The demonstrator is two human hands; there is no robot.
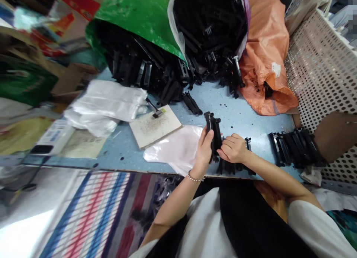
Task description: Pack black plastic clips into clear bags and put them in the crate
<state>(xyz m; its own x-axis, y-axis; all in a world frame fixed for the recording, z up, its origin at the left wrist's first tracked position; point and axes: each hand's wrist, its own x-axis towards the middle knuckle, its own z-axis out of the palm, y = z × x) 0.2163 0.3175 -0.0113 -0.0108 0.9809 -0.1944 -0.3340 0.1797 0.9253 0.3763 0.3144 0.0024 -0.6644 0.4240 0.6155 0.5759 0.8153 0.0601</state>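
My left hand (205, 146) is wrapped around long black plastic parts (216, 129), held tilted above the blue table; two appear to lie side by side. My right hand (233, 148) is curled closed at their lower right side, its thumb close to or touching them. What its fingers grip, if anything, is hidden. Beneath and beside my right hand lies a small group of similar black parts (251, 166), partly covered by the hand and forearm. A clear plastic bag (175, 148) lies flat just left of my left hand.
Black parts spill from a green sack (139, 16) and a white-rimmed sack (174, 25) at the back. An orange sack (264, 38) and a perforated bin (315, 57) stand right, near a row of black parts (295, 148). Left are a pale block (156, 127) and white bags (108, 101).
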